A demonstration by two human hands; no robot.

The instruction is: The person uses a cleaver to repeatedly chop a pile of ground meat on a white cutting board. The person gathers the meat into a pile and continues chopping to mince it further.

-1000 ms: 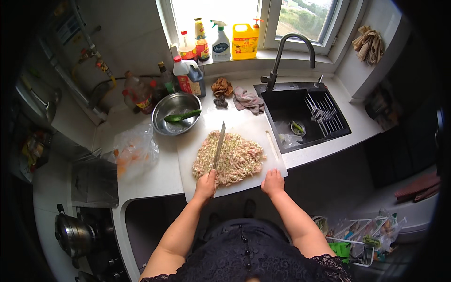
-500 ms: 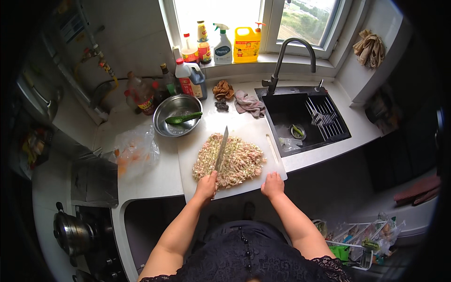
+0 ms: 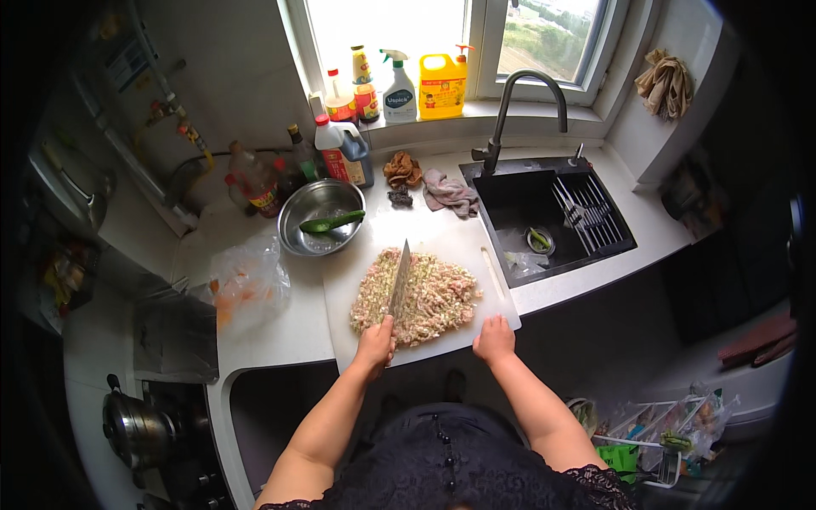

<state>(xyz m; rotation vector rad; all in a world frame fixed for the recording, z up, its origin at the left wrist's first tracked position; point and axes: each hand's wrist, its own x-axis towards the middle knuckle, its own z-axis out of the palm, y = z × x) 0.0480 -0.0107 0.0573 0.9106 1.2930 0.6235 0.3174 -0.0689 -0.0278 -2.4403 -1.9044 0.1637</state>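
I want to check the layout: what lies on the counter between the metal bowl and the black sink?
In the head view, between the metal bowl and the sink lie a brown rag, a small dark scrap and a crumpled greyish cloth.

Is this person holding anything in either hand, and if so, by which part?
The left hand holds a broad-bladed steel cleaver by its handle, blade over the minced filling. The right hand holds nothing; it rests on the white cutting board's near edge.
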